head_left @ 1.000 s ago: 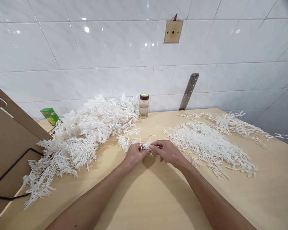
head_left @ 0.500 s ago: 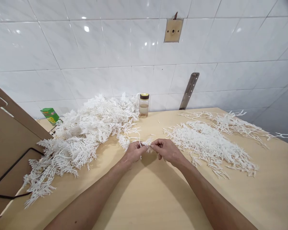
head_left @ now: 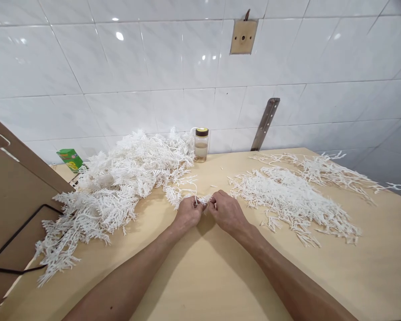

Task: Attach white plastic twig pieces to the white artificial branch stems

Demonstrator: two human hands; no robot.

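Pinched in the fingers of my left hand is a white artificial foliage sprig. My right hand is closed at the sprig's right end, its fingertips pressed together on the fine leaflets. A curved stem rises above the left fingers. To the left lies a big heap of white leafy branches, its edge reaching close to my left hand. On the right is a flat pile of small white leaflet pieces. Behind that pile lie bare white branched stems.
A jar with a dark lid, partly filled with liquid, stands near the tiled wall. At the far left are a cardboard box and a small green carton. A metal bracket leans against the wall.
My right hand has turned, now showing more of its back, with the fingers still at the sprig. My left hand keeps its hold. The view has tilted slightly.
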